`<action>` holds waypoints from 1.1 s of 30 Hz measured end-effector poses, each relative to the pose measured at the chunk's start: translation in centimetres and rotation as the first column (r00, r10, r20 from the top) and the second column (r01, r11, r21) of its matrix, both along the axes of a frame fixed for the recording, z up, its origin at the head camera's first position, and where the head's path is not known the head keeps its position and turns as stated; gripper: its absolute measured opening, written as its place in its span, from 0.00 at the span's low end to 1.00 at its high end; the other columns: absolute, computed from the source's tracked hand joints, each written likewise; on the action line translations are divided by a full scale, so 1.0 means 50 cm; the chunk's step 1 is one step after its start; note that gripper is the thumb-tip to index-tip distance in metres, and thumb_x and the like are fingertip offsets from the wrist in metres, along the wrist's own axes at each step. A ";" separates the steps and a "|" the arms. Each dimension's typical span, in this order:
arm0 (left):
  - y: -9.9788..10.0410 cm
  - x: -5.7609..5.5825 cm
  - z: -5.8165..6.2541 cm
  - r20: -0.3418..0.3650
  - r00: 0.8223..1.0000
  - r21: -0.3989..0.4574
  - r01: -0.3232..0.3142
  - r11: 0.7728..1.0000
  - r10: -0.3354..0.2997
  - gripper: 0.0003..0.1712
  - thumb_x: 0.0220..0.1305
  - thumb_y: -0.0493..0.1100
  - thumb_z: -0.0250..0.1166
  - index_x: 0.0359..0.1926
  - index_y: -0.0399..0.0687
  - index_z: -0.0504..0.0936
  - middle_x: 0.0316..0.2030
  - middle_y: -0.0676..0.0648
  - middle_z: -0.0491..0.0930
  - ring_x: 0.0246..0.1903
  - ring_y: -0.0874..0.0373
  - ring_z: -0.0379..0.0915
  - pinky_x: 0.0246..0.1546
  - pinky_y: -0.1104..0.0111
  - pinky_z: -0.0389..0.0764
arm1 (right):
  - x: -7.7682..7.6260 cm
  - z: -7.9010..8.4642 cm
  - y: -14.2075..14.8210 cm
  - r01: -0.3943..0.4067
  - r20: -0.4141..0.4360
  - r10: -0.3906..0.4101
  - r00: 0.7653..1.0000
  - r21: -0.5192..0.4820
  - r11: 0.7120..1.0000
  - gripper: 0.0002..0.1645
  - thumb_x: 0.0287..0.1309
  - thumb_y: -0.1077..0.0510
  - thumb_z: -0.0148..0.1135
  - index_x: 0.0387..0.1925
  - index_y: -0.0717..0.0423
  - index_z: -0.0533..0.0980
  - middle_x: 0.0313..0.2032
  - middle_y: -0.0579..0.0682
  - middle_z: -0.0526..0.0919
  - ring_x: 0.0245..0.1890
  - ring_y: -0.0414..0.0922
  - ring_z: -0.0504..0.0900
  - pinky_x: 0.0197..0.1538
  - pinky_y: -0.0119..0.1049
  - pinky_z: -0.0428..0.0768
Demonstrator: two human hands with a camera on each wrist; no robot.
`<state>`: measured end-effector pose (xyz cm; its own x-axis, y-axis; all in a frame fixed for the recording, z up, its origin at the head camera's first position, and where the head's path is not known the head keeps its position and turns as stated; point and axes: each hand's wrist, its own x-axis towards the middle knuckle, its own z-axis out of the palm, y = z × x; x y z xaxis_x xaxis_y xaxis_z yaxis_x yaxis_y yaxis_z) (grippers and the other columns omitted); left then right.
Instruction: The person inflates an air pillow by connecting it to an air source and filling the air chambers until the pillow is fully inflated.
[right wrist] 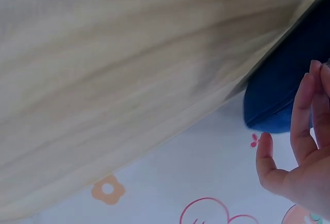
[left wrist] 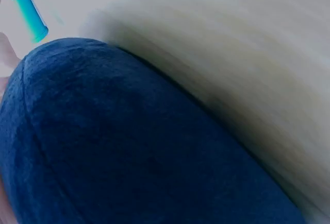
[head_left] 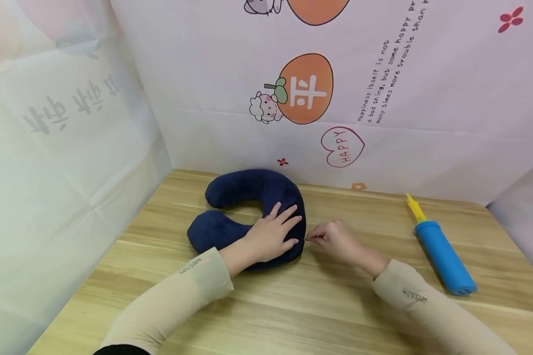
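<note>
A dark blue U-shaped neck pillow [head_left: 248, 182] lies on the wooden table with its opening toward the left. My left hand [head_left: 273, 234] rests on its curved right part, fingers spread over the plush fabric. At the pillow's outer right edge, my right hand [head_left: 335, 239] pinches a small grey tab between thumb and fingertips, which mostly hide it. The right wrist view has those pinching fingers [right wrist: 301, 116] against the pillow [right wrist: 276, 98], the little finger held apart. In the left wrist view the pillow [left wrist: 129, 131] fills most of the picture, its seam running down the left side.
A blue hand pump [head_left: 444, 256] with a yellow nozzle [head_left: 415, 207] lies on the right of the table [head_left: 266, 315]. Behind the table hangs a white printed cloth [head_left: 213, 98], and another white cloth [head_left: 71, 187] stands along the left side.
</note>
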<state>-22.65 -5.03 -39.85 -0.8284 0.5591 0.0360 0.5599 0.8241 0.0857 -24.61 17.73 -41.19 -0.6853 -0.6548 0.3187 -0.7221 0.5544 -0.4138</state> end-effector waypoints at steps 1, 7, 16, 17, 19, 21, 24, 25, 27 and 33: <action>0.003 -0.001 0.000 -0.002 1.000 0.003 -0.016 1.000 0.016 0.35 0.78 0.61 0.53 0.79 0.57 0.61 0.81 0.51 0.47 0.78 0.40 0.41 0.63 0.46 0.71 | -0.003 0.000 0.000 0.008 -0.017 -0.008 1.000 0.003 1.000 0.06 0.60 0.71 0.69 0.33 0.61 0.89 0.33 0.52 0.90 0.34 0.46 0.88 0.36 0.38 0.84; 0.001 -0.001 0.007 0.007 0.999 0.012 -0.050 0.999 0.050 0.35 0.79 0.63 0.51 0.79 0.58 0.61 0.81 0.48 0.45 0.78 0.40 0.43 0.63 0.48 0.72 | -0.017 0.000 0.002 0.027 -0.103 -0.025 0.994 0.018 0.999 0.05 0.59 0.69 0.71 0.33 0.58 0.89 0.33 0.50 0.90 0.34 0.46 0.89 0.37 0.41 0.85; -0.012 0.011 0.017 0.033 0.998 0.027 0.047 0.998 -0.048 0.38 0.78 0.63 0.51 0.82 0.60 0.54 0.81 0.45 0.43 0.77 0.40 0.45 0.63 0.49 0.72 | -0.037 0.011 0.033 0.105 -0.132 -0.100 0.986 0.027 0.994 0.07 0.58 0.70 0.71 0.33 0.58 0.89 0.33 0.52 0.90 0.32 0.46 0.88 0.35 0.42 0.84; -0.012 0.012 0.015 0.027 0.998 0.019 0.058 0.998 -0.059 0.38 0.78 0.64 0.50 0.82 0.61 0.54 0.81 0.45 0.42 0.77 0.39 0.46 0.63 0.48 0.72 | -0.038 0.010 0.035 0.101 -0.137 -0.095 0.986 0.036 0.994 0.06 0.58 0.70 0.71 0.33 0.58 0.89 0.33 0.52 0.90 0.32 0.46 0.88 0.35 0.42 0.84; -0.011 0.013 0.010 0.013 0.998 0.001 0.068 0.998 -0.068 0.36 0.78 0.64 0.50 0.81 0.65 0.55 0.81 0.45 0.42 0.77 0.39 0.46 0.62 0.48 0.73 | -0.041 0.008 0.038 0.085 -0.134 -0.078 0.988 0.047 0.995 0.06 0.58 0.70 0.71 0.34 0.58 0.89 0.34 0.52 0.90 0.32 0.46 0.88 0.35 0.41 0.84; -0.010 0.012 0.008 -0.004 0.997 -0.005 0.071 0.997 -0.071 0.33 0.78 0.63 0.51 0.79 0.69 0.59 0.81 0.44 0.44 0.76 0.38 0.48 0.61 0.47 0.74 | -0.042 0.005 0.040 0.072 -0.123 -0.066 0.990 0.044 0.996 0.07 0.57 0.71 0.71 0.34 0.59 0.89 0.34 0.52 0.90 0.32 0.46 0.88 0.35 0.40 0.84; -0.009 0.011 0.009 -0.022 0.997 -0.007 0.076 0.997 -0.076 0.30 0.79 0.62 0.52 0.77 0.73 0.64 0.81 0.45 0.46 0.76 0.37 0.49 0.61 0.47 0.74 | -0.041 0.001 0.044 0.064 -0.097 -0.061 0.993 0.023 0.998 0.07 0.57 0.73 0.70 0.34 0.61 0.89 0.34 0.53 0.90 0.32 0.46 0.88 0.36 0.40 0.84; -0.009 0.011 0.010 -0.025 0.997 -0.007 0.076 0.997 -0.076 0.29 0.79 0.61 0.52 0.77 0.72 0.64 0.81 0.45 0.46 0.75 0.37 0.50 0.60 0.47 0.74 | -0.040 0.001 0.045 0.063 -0.089 -0.061 0.994 0.015 0.998 0.08 0.57 0.73 0.70 0.34 0.61 0.89 0.33 0.53 0.90 0.32 0.47 0.88 0.36 0.41 0.84; -0.008 0.011 0.012 -0.023 0.997 -0.006 0.076 0.997 -0.076 0.29 0.79 0.61 0.52 0.77 0.72 0.64 0.80 0.44 0.47 0.75 0.36 0.50 0.60 0.47 0.74 | -0.038 0.002 0.046 0.061 -0.070 -0.061 0.996 0.003 0.998 0.08 0.57 0.74 0.69 0.34 0.62 0.89 0.33 0.53 0.90 0.33 0.47 0.87 0.36 0.41 0.84; -0.008 0.011 0.004 -0.027 0.997 -0.017 0.066 0.998 -0.067 0.29 0.79 0.61 0.52 0.77 0.73 0.64 0.81 0.46 0.46 0.75 0.37 0.50 0.61 0.46 0.74 | -0.018 0.007 0.045 0.031 0.039 -0.031 0.999 -0.002 1.000 0.07 0.59 0.72 0.69 0.34 0.61 0.89 0.34 0.52 0.90 0.35 0.47 0.88 0.37 0.40 0.84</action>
